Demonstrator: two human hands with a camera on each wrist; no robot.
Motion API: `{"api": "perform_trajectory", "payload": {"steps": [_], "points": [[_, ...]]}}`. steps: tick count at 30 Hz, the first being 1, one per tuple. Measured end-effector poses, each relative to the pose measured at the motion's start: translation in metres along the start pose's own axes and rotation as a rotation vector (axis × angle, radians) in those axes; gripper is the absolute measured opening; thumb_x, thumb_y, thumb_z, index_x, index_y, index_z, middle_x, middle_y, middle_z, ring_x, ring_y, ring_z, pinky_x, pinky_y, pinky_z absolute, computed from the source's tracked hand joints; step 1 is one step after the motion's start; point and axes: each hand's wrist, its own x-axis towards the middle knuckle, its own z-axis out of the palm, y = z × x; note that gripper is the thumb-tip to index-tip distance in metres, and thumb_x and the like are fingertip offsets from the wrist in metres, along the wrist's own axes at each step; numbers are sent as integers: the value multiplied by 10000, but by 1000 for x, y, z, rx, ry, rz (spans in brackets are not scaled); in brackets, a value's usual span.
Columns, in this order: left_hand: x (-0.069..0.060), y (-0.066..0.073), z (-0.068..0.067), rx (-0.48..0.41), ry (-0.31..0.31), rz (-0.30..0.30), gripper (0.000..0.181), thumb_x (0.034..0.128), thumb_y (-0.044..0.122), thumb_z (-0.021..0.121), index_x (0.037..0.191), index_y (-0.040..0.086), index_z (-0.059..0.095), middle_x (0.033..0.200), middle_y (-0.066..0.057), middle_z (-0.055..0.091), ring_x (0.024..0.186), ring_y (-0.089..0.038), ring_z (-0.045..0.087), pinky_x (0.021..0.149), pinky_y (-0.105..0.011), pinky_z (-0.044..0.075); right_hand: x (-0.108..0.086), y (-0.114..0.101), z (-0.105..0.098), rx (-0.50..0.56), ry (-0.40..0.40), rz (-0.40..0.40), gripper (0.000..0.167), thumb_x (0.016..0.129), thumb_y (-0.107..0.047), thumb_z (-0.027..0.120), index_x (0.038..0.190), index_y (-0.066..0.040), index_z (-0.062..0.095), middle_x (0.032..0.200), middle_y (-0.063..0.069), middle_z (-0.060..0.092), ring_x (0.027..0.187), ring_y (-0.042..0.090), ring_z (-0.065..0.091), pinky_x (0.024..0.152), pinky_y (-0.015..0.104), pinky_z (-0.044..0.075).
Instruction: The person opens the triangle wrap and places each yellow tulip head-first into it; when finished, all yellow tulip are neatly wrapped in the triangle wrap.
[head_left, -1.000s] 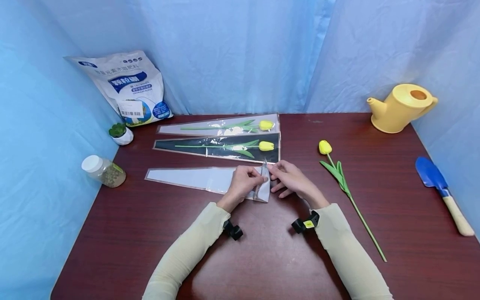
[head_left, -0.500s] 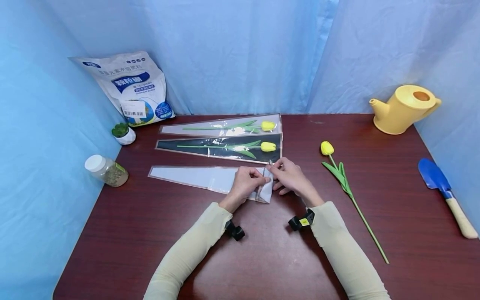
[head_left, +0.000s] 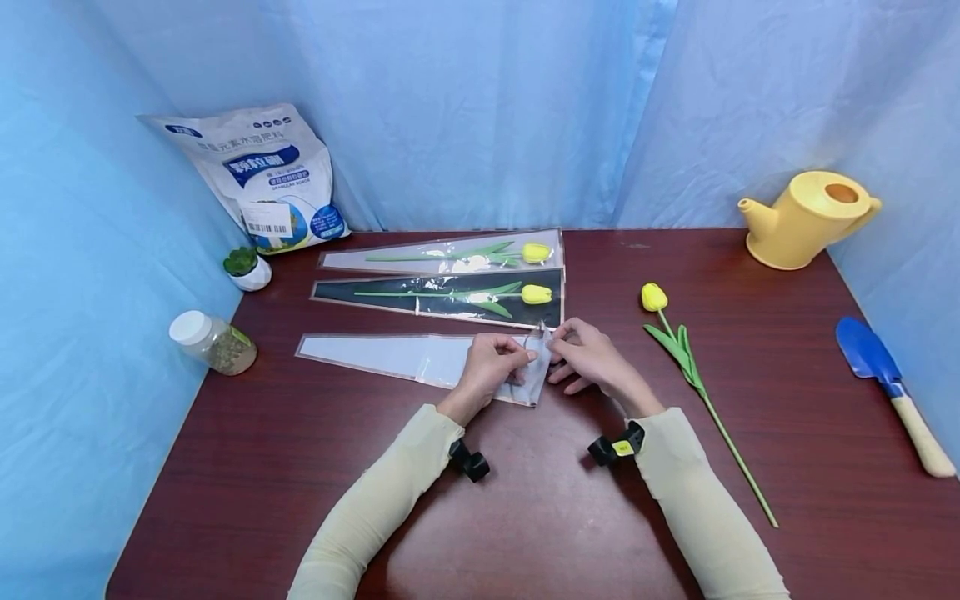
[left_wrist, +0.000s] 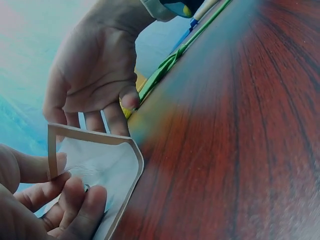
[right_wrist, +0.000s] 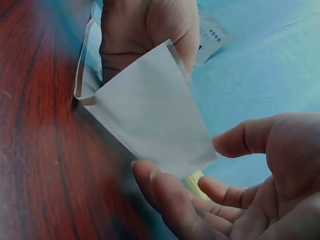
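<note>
A long tapered flower sleeve (head_left: 386, 354), white with a tan border, lies across the table. My left hand (head_left: 487, 368) pinches it near its wide right end, where the white flap (right_wrist: 150, 112) stands raised. My right hand (head_left: 592, 360) is at that same end, its thumb and fingers relaxed and spread about the flap's corner. In the right wrist view the thumb meets one corner and the fingertips touch the lower edge. The left wrist view shows the sleeve's mouth (left_wrist: 95, 136) standing up off the table. A loose yellow tulip (head_left: 697, 383) lies right of my right hand.
Behind lie two filled sleeves, a dark one (head_left: 382, 291) and a pale one (head_left: 352, 260), each with a yellow tulip. A fertilizer bag (head_left: 270, 179), potted succulent (head_left: 247, 268) and jar (head_left: 217, 342) stand left. A yellow watering can (head_left: 802, 221) and blue trowel (head_left: 873, 358) are right.
My right hand first moved in against the sleeve's raised end, then drew back slightly right. My left hand keeps its pinch. The flap has shifted and bent.
</note>
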Motion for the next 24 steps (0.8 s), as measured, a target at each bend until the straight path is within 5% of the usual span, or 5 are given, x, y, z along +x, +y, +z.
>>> {"api": "perform_trajectory", "payload": {"steps": [11, 24], "points": [[0, 1, -2, 8, -9, -9, 129, 864, 46, 741, 875, -81, 722, 551, 24, 593, 404, -65, 478, 434, -209, 497, -10, 7, -6, 4, -17, 6, 238, 997, -197, 549, 1145, -18, 493, 957, 121, 668, 701, 156, 732, 547, 351, 598], [2, 0, -3, -82, -29, -40, 134, 920, 36, 683, 886, -93, 664, 534, 33, 561, 415, -58, 493, 447, -219, 524, -8, 16, -12, 1, 15, 26, 157, 963, -127, 552, 1024, 17, 562, 859, 64, 676, 648, 126, 717, 548, 325, 600]]}}
